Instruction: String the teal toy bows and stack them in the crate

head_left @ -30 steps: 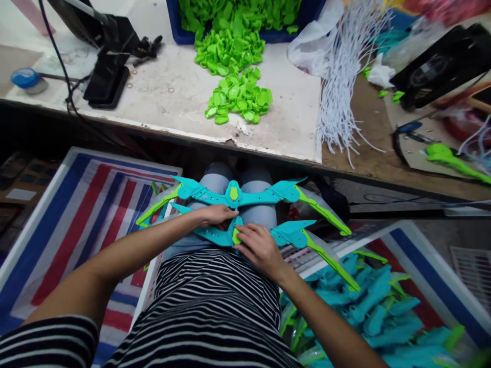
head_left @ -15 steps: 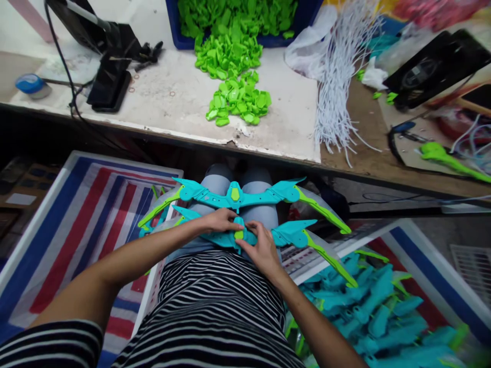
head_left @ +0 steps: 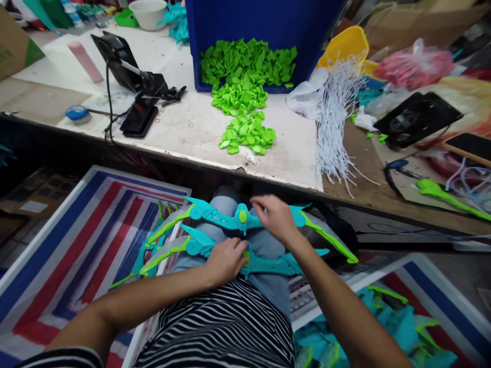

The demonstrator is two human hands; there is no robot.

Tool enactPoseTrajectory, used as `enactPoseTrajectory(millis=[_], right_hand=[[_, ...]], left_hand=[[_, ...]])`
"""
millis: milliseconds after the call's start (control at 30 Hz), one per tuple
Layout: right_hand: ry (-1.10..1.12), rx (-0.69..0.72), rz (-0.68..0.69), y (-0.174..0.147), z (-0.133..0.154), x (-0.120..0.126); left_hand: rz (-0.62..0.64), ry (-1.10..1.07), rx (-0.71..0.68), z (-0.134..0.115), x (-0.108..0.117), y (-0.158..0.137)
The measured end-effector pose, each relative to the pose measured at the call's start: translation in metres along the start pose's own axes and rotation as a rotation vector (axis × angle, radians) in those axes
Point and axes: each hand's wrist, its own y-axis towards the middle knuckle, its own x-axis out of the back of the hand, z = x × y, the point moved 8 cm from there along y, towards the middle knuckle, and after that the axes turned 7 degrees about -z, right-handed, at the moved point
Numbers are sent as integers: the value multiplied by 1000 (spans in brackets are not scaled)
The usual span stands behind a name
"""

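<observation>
Two turquoise toy bows with lime green limb tips lie across my lap, one behind the other. My left hand [head_left: 227, 259] is closed around the middle of the nearer bow [head_left: 268, 265], its fingertips beside the green cap at the centre. Over the right half of the farther bow [head_left: 220, 219] hovers my right hand [head_left: 276, 216], fingers loosely bent and apart, with nothing visible in them. A green cap [head_left: 243, 216] sits in the centre of that farther bow. Ahead on the bench is a pile of loose green caps [head_left: 248, 134].
A blue bin [head_left: 196, 66] with more green caps stands on the bench [head_left: 184, 145]. White cords [head_left: 333, 133] hang over its edge. A phone stand [head_left: 140, 115] is at left. Striped-lined crates flank me; the right crate [head_left: 441, 286] holds more turquoise bows.
My right hand has left the nearer bow and moved up and forward over the farther one. My left hand stays on the nearer bow. The view has tilted up.
</observation>
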Motion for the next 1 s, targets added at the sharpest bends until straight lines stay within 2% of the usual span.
enactPoseTrajectory(millis=[67,100,200,267,333,400,467,533,600,667,733,800,900,967,1000], right_hand=[[-147,55,-143,58,2,9],[-204,72,-154,85,4,6],[-314,70,-26,147,8,-20],[-329,54,61,164,9,-35],[-274,37,54,164,5,-34],[-122,-33,-41,151,-11,-19],[108,-222,-111,129,-45,0],[279,-490,-104,102,-87,14],[304,-678,-80,79,-119,27],[230,-726,-105,68,-136,43],[145,-712,-152,65,-143,57],[17,-632,-190,65,-142,68],[-92,-288,-173,72,-123,70],[-32,-55,-69,73,-111,61],[8,11,-10,72,-109,56]], left_hand=[[22,82,-94,-10,-7,-12],[48,121,-113,-12,-11,-15],[137,214,-114,-13,-18,-12],[181,257,-99,-13,-18,-4],[212,284,-85,-13,-16,2],[239,270,-95,-14,-12,4],[282,216,-128,-17,-6,4],[345,166,-153,-18,0,7],[430,122,-165,-16,5,16],[527,50,-180,-14,6,30],[572,-50,-170,-10,7,47],[538,-146,-130,-3,9,63],[508,-260,-57,9,6,71],[567,-349,23,16,-1,65],[616,-417,87,19,-6,59]])
